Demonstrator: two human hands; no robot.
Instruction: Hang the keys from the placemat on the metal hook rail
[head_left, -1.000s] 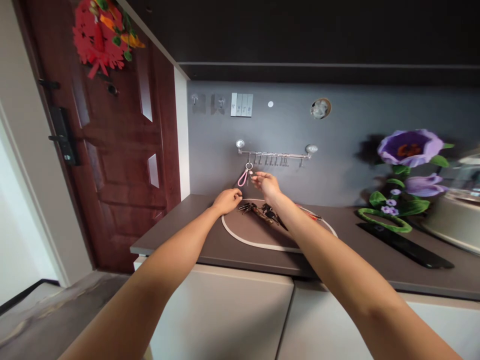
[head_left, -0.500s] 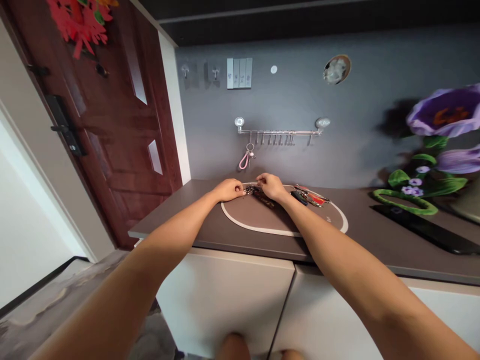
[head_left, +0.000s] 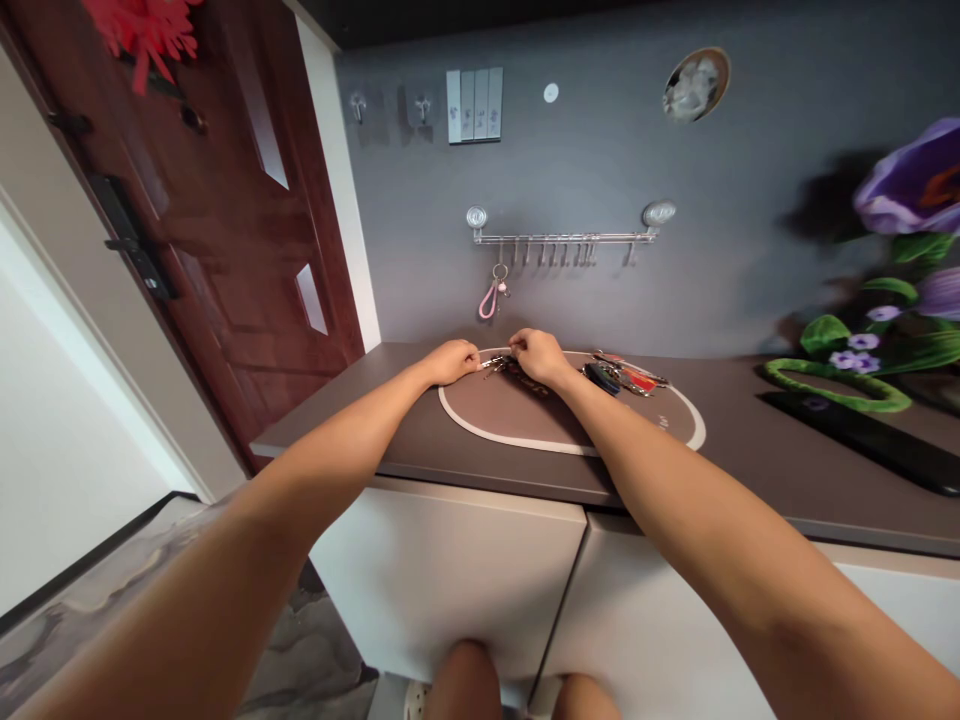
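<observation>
My left hand (head_left: 453,362) is closed, its thumb and finger pinching the end of a small metal key (head_left: 491,361) in a bunch. My right hand (head_left: 538,353) is curled shut just right of it, over the bunch's dark keychain strap (head_left: 529,379), which carries gold marks. The right fingertips partly hide where the keys and strap meet. Beneath both hands lies a brown oval mat (head_left: 495,415) with a pale rim. Right of my right wrist, a second pile of keys (head_left: 626,376) with red and dark tags rests on the mat.
A clear hook rail (head_left: 566,239) on the grey wall carries a pink key ring (head_left: 489,298) at its left. Purple flowers (head_left: 855,355) and a long black object (head_left: 862,440) are at the right of the counter (head_left: 420,455). A red-brown door (head_left: 247,250) stands left.
The view has tilted down and shifted slightly. My left hand has drawn a little away from my right, and more of the key shows between them. The second pile stays put.
</observation>
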